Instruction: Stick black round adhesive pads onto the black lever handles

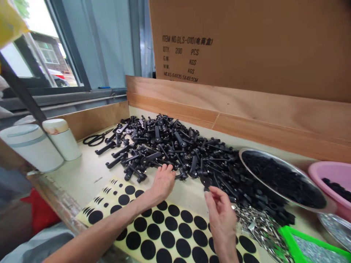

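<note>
My left hand (163, 182) reaches to the near edge of a heap of black plastic lever-like parts (164, 140). Its fingers are stretched forward, back of the hand upward, and nothing shows in them; the palm side is hidden. My right hand (221, 210) is closed in a pinch on a black round piece (205, 181) in front of the heap. Under both forearms lies a pale yellow sheet of black round stickers (168, 239), with large discs in rows and smaller dots and slivers toward its left end.
At right stand a metal bowl (242, 155) of black pieces, a pink basin (318, 170), a pile of shiny metal clips (260, 224) and a green tray (287, 237) of small silvery bits. Scissors (94, 140) and two white containers (67, 140) are at left. Wooden boards (233, 124) edge the table.
</note>
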`<state>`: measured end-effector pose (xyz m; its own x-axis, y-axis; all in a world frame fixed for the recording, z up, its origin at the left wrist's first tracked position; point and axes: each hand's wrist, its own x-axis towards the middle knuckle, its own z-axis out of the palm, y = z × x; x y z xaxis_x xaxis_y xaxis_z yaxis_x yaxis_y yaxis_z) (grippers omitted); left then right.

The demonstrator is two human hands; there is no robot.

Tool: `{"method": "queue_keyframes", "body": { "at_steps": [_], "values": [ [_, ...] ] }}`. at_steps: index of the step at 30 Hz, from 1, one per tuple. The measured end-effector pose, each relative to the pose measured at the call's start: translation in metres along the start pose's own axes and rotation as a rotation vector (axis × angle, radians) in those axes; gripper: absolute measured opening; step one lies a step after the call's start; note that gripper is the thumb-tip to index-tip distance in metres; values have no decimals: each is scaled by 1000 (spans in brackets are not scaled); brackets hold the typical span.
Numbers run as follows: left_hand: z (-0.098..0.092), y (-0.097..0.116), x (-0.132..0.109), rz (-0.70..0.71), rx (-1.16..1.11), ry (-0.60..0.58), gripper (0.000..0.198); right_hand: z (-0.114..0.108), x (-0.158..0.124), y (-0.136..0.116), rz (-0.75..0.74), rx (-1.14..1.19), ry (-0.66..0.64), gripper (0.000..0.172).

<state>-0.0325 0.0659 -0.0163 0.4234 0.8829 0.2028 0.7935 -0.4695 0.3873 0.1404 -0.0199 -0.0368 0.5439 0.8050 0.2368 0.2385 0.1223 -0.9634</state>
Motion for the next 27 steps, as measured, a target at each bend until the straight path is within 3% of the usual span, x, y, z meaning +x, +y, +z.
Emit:
{"method": "queue_keyframes", "body": {
  "at_steps": [3, 5, 8, 11, 13, 16, 19, 21, 24, 27],
  "values": [
    [-20, 6, -6, 143, -80, -85, 12, 2, 1, -2, -79, -122, -214, 60],
    [-37, 12, -15, 214, -258, -151, 11, 3, -2, -10, -77, -125, -361, 69],
    [-50, 21, -25, 69, -695, -152, 4, 6, -7, -21, 29, 11, -456, 67],
    [-40, 32, -32, -189, -1209, -31, 29, 12, -13, -25, 171, 258, -372, 74],
    [-26, 38, -36, -246, -1414, 2, 30, 16, -17, -24, 241, 382, -316, 78],
    [-7, 43, -40, -266, -1486, -42, 22, 22, -19, -20, 303, 408, -327, 83],
    [0, 42, -42, -346, -1511, -26, 23, 20, -18, -17, 321, 364, -357, 83],
    [0, 39, -41, -431, -1531, 0, 28, 13, -14, -18, 312, 313, -273, 70],
    [-1, 34, -39, -562, -1538, -3, 32, 2, -8, -21, 323, 216, -88, 38],
    [0, 32, -39, -601, -1541, -30, 32, -1, -9, -25, 412, 268, -143, 28]
  ]
}}
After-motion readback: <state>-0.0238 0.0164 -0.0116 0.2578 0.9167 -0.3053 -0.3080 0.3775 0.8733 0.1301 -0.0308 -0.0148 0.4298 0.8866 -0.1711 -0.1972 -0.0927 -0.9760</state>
